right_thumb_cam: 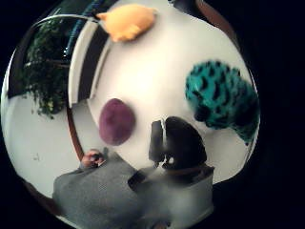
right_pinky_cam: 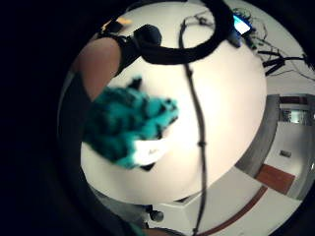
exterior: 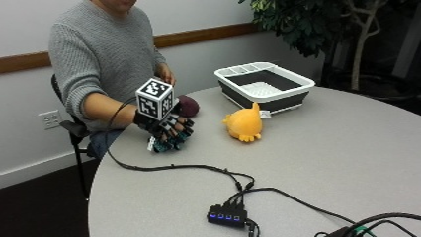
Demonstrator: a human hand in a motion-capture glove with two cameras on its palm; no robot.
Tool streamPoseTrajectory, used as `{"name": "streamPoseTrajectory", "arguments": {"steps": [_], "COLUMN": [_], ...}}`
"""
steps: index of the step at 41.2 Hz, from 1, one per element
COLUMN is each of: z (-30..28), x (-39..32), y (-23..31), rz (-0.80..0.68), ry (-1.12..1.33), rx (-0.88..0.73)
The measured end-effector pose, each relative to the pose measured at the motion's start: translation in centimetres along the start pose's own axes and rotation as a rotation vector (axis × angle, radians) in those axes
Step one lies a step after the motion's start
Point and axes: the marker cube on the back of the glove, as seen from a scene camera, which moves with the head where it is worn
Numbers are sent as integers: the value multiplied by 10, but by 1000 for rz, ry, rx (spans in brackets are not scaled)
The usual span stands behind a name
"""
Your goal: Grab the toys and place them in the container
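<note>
In the outside view my gloved right hand [exterior: 164, 126] reaches down over a teal plush toy [exterior: 164, 144] at the near left edge of the round grey table [exterior: 329, 158]. Its fingers curl around the toy, which shows between and below them. Both palm views have the teal toy [right_pinky_cam: 128, 125] [right_thumb_cam: 221, 95] close to the palm. An orange plush toy [exterior: 244, 124] [right_thumb_cam: 127, 21] lies mid-table, to the right of the hand. A dark purple toy [exterior: 189, 104] [right_thumb_cam: 116, 121] sits just behind the hand. The black-and-white container [exterior: 283, 92] stands at the back of the table.
A black cable runs from the glove across the table to a small hub [exterior: 227, 216] near the front edge. The person sits on a chair at the table's left, bare hand [exterior: 166, 75] near the table's edge. A potted plant [exterior: 309, 24] stands behind the container.
</note>
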Motion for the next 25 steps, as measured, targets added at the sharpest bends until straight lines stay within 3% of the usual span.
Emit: {"name": "streamPoseTrajectory", "arguments": {"steps": [6,16,21,25], "z": [44,46,23,-42], "x": [5,2,-1,-7], "y": [2,-13,-26,-39], "rz": [46,36,6,-11], "ry": [63,108,50,-66], "rx": [72,229,209,242]}}
